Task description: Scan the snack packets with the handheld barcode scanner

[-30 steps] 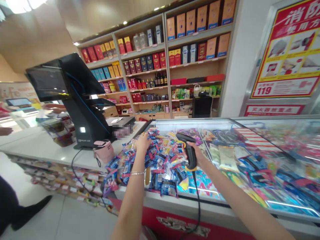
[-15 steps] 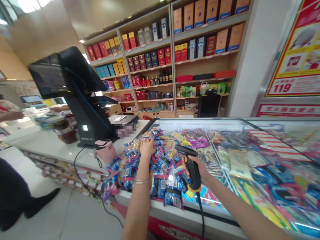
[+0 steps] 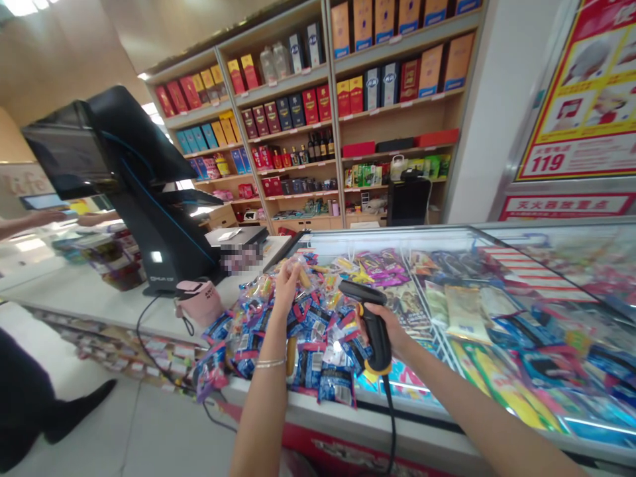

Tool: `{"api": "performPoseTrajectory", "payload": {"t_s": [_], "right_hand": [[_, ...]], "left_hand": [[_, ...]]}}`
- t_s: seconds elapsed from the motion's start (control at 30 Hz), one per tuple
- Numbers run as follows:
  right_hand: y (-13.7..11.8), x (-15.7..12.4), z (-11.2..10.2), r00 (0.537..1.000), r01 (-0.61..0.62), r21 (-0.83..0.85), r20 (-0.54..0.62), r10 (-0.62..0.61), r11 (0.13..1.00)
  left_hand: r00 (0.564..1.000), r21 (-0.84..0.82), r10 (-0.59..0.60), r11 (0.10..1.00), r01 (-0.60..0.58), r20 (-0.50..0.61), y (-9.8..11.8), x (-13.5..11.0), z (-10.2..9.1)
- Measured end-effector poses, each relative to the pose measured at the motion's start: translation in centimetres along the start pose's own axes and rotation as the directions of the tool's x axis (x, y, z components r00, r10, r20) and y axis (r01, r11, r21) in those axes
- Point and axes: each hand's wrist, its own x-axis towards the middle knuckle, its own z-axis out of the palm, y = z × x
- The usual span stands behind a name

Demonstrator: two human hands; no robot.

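Head view showed the left hand [image 3: 287,289] raised over a heap of small blue snack packets [image 3: 313,334], its fingers pinched together; whether they held a packet could not be told. The right hand [image 3: 395,333] clenched the grip of a black handheld barcode scanner [image 3: 373,331], whose nose was turned toward the heap, with its cable [image 3: 390,417] dropping past the edge. The heap lay on the glass lid of a chest freezer [image 3: 377,414], within easy reach of both hands, beside a white counter [image 3: 89,291] carrying a pink handbag [image 3: 197,301] and a black checkout terminal [image 3: 154,192].
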Motion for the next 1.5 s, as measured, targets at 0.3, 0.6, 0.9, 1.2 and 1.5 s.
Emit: {"api": "performPoseTrajectory", "payload": {"t_s": [0.3,0.6,0.9,1.2,1.5], "right_hand": [[0.5,0.1,-0.1,0.999,0.011,-0.143,-0.029,-0.016,0.990],[0.6,-0.2,0.0,0.999,0.007,-0.169,0.044,0.001,0.986],[0.6,-1.0,0.8,0.983,-0.045,-0.175,0.167,0.075,0.984],[0.5,-1.2,1.0,0.982,-0.052,-0.261,0.164,0.097,0.964],[0.6,-1.4,1.2,0.966,-0.043,-0.267,0.235,0.108,0.963]], "left_hand": [[0.993,-0.287,-0.121,0.951,0.115,-0.002,0.5,-0.6,1.1],[0.964,-0.660,-0.263,0.719,0.221,0.036,1.8,-0.6,1.1],[0.925,-0.815,-0.248,0.445,0.372,0.286,2.5,-1.3,-0.1],[0.886,-0.799,-0.255,0.388,0.460,0.387,3.4,-2.0,0.7],[0.897,-0.805,-0.205,0.396,0.442,0.391,3.7,-2.5,0.6]]}}
